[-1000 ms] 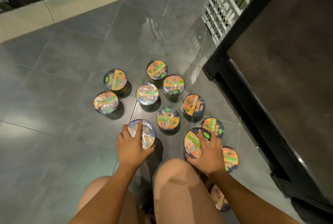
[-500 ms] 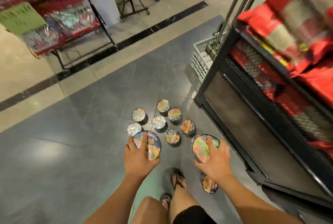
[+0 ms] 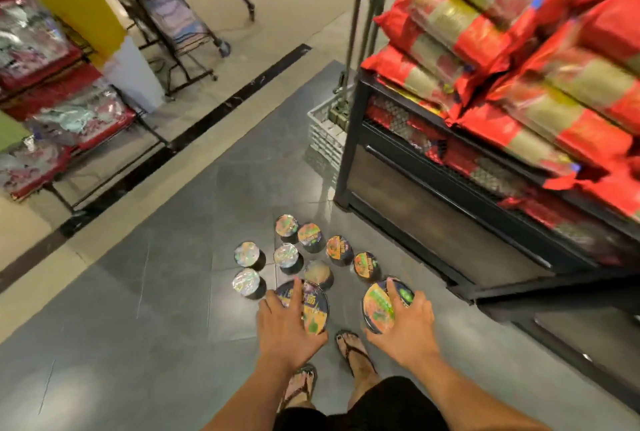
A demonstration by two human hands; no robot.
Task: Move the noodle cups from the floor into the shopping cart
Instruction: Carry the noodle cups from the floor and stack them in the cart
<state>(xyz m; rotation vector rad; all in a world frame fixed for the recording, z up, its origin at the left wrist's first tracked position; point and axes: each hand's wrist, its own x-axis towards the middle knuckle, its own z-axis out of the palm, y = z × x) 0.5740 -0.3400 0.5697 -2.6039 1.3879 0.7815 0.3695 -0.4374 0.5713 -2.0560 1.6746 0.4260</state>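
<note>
Each of the hands, left hand [image 3: 289,325] and right hand [image 3: 407,321], grips a noodle cup [image 3: 313,306] by its lid above the floor [image 3: 138,309], so carrying both to the cart seems next.

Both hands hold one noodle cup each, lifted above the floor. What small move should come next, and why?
Probably carry both cups away from the floor group and look for the cart. The left hand grips one cup and the right hand grips another cup, both by the lid. No cart that could take them is clearly in view.
</note>
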